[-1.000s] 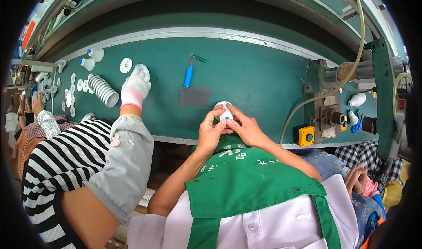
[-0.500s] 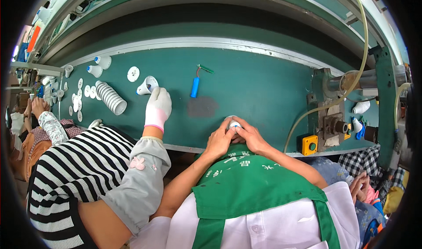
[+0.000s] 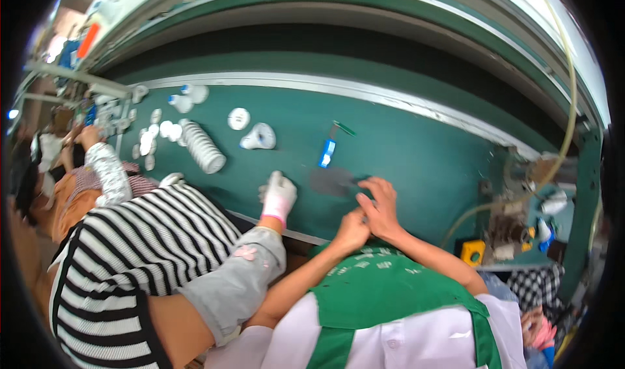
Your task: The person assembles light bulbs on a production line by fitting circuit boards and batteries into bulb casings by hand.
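Observation:
My left hand (image 3: 352,232) is curled closed near the front edge of the table, against my green apron (image 3: 371,278). Whatever lies inside its fingers is hidden. Just above and to the right, my right hand (image 3: 383,207) has its fingers and thumb apart, with nothing visible between them; its lower part is next to the left hand. Beyond my hands, a blue cylindrical battery (image 3: 327,153) lies on the green table, wired to a small green circuit board (image 3: 344,128). A dark grey patch (image 3: 331,181) marks the surface between the battery and my hands.
At left, a co-worker's gloved hand (image 3: 278,197) rests near the table edge. Beyond it are a white bulb housing (image 3: 260,136), a white disc (image 3: 238,119) and a stack of white cups (image 3: 203,149). A machine with a yellow switch box (image 3: 472,252) stands at right.
My right hand has come off the white bulb part and opened, reaching forward; that part no longer shows. The co-worker's gloved hand has drawn back from the bulb housing. The whole view has shifted.

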Tool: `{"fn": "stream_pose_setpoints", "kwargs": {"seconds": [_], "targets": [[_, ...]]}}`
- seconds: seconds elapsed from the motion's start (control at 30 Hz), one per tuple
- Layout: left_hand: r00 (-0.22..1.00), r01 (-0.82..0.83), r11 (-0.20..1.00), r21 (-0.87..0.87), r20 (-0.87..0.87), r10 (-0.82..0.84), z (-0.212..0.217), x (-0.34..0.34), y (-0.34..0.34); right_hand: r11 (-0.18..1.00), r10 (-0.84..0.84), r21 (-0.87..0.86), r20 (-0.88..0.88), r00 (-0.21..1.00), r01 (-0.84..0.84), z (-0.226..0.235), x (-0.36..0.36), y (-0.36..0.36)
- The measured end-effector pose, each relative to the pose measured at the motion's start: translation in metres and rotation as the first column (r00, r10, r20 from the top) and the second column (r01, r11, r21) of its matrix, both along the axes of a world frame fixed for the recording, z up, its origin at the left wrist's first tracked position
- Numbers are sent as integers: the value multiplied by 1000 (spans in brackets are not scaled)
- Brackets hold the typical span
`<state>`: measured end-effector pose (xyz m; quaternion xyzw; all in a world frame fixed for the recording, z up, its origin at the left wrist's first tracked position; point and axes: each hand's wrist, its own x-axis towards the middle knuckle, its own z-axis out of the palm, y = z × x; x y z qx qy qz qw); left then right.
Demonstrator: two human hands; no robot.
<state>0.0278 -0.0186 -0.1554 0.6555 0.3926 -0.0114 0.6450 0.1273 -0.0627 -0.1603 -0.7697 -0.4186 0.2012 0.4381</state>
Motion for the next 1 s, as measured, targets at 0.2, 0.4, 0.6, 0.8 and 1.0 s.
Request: {"fn": "stream_pose_setpoints", "kwargs": {"seconds": [0.2,0.4,0.6,0.8,1.0], "targets": [[999,0,1000,20,45,-1,14,6,2,996,87,-9,-10,996,-87,2,6,-3],[999,-45,998,37,-14,45,7,7,-6,978,154,-123,-131,979,-170,-8,8,-6],[993,-114,993,32,-27,115,8,9,-11,977,169,-85,-238,957,-194,-12,12,-4],[991,-116,992,45,-63,119,10,12,-9,965,204,-104,-279,938,-241,-9,14,-1],[987,-134,990,41,-82,137,12,18,-12,973,137,-133,-334,932,-191,-6,15,-1]]}}
